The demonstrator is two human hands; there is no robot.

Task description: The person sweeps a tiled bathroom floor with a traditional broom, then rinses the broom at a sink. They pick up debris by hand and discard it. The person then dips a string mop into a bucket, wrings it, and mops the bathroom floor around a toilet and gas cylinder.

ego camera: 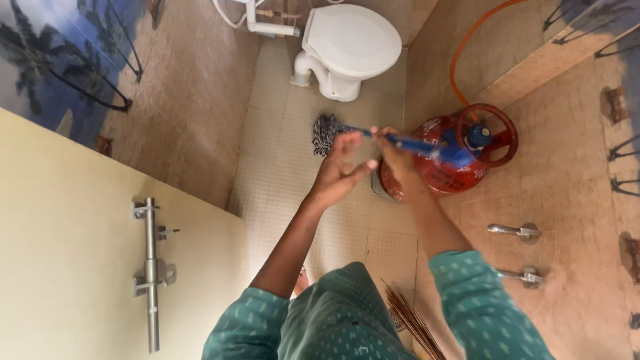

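Green patterned sleeves fill the bottom edge, nearest the camera, and both arms reach up from them toward the middle of the view. At the centre the right hand [395, 155] is closed around the blue handle [407, 143] of a mop. The left hand [339, 175], just beside it at about eight o'clock, is spread open with the fingers [347, 143] touching the same handle, not wrapped round it. So the hands are close together, one clamped, one only resting.

From the hands, the handle runs out to nine o'clock, ending in a dark stringy mop head [326, 132] that lies on the pale tiled floor [280, 160]. At three o'clock the blue handle crosses a red gas cylinder [448, 159], which stands on the floor against the wall with an orange hose [467, 40] rising from it. Pale markings on its red side are too small to make out.

As for progress, the mop head is down on the floor below the white toilet [347, 50] at twelve o'clock; whether any floor is already wiped cannot be told, since no wet or clean patch shows.

At five o'clock a bundle of broom sticks [413, 323] lies near the sleeves. Two metal taps [513, 231] stick out of the wall at four o'clock. At eight o'clock a cream door [67, 253] carries a metal bolt [151, 267].
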